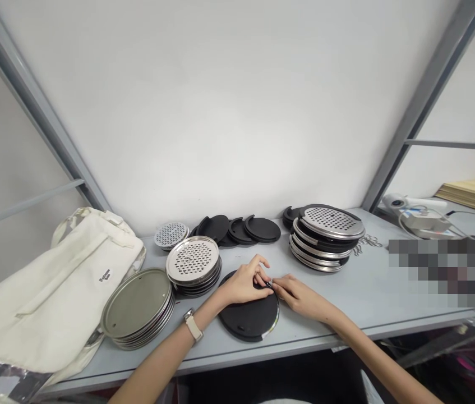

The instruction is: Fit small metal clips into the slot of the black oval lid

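Note:
My left hand (pixel 242 284) rests on the upper part of a round black disc (pixel 249 321), which lies flat on the grey shelf (pixel 346 303) with a strip of metal rim showing at its right edge. My right hand (pixel 300 297) comes in from the right. The fingertips of both hands meet at a small metal piece (pixel 269 284) on the disc's edge, mostly hidden by the fingers. A stack of perforated steel plates (pixel 193 266) stands just left of my left hand.
A taller stack of perforated plates and black discs (pixel 327 237) stands to the right, with small metal clips (pixel 365 244) beside it. Loose black discs (pixel 262 229) lie at the back. At left are plain metal plates (pixel 137 304) and a white canvas bag (pixel 52 286).

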A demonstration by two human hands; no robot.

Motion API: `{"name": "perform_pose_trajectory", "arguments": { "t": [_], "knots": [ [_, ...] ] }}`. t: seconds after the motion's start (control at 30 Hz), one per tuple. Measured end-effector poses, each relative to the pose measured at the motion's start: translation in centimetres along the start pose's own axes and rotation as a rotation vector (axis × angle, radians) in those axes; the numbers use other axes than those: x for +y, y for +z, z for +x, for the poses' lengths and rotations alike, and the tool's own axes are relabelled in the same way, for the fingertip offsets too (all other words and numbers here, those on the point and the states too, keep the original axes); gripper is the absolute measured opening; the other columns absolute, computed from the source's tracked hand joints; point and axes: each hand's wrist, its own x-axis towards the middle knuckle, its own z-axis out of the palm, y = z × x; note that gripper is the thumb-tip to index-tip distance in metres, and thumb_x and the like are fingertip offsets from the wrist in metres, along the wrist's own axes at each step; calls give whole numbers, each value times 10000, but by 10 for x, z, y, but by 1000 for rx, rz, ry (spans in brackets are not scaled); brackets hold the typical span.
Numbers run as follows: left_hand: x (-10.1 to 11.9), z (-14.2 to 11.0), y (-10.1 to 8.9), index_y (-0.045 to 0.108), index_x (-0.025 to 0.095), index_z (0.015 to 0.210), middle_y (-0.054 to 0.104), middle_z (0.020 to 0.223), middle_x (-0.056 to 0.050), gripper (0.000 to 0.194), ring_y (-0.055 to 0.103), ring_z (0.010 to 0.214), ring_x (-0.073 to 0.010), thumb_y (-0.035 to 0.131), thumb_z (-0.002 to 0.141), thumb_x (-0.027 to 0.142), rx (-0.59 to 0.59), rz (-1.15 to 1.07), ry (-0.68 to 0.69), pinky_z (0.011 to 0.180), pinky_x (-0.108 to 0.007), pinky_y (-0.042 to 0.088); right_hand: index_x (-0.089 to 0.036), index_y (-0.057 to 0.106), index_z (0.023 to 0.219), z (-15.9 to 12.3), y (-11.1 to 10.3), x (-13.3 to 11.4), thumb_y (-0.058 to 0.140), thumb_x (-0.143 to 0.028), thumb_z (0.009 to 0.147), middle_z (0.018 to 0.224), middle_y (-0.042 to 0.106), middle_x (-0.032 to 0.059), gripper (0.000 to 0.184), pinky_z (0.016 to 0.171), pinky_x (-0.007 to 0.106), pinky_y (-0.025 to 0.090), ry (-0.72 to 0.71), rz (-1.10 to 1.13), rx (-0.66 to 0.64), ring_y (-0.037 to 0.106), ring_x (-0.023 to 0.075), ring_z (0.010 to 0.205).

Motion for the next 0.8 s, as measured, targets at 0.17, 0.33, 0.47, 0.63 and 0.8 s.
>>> {"name": "perform_pose_trajectory", "arguments": {
  "t": [0.17,0.33,0.47,0.63,0.8],
  "knots": [
    [-2,0,1,391,210,1067,625,859,-17,496,634,753,-144,703,682,173,9,13,18,696,-265,495,-188,602,877,1,3,1,234,-361,975,772,614,63,418,764,354,428,19,-35,5,542,223,797],
    [-4,0,2,390,210,1032,630,860,-19,471,634,756,-142,699,681,157,7,12,19,694,-262,501,-183,622,870,2,3,0,244,-351,964,749,628,75,425,748,353,433,18,-62,20,559,229,762],
    [-4,0,2,381,206,991,632,873,-27,446,633,750,-139,701,682,173,11,10,10,686,-261,507,-176,625,855,2,4,-2,236,-333,959,746,632,85,433,743,355,433,17,-89,31,569,232,753],
    [-3,0,2,370,204,973,631,868,-25,437,628,746,-135,697,685,172,8,23,8,675,-253,504,-179,623,867,0,6,0,234,-352,965,771,630,82,437,758,360,429,29,-77,41,559,229,771],
    [-2,-1,2,353,209,976,632,874,-25,450,625,745,-134,695,686,172,20,23,-1,682,-262,506,-196,598,816,-1,2,0,254,-399,971,747,609,48,428,768,352,425,16,8,27,543,214,776]
  ]
}}
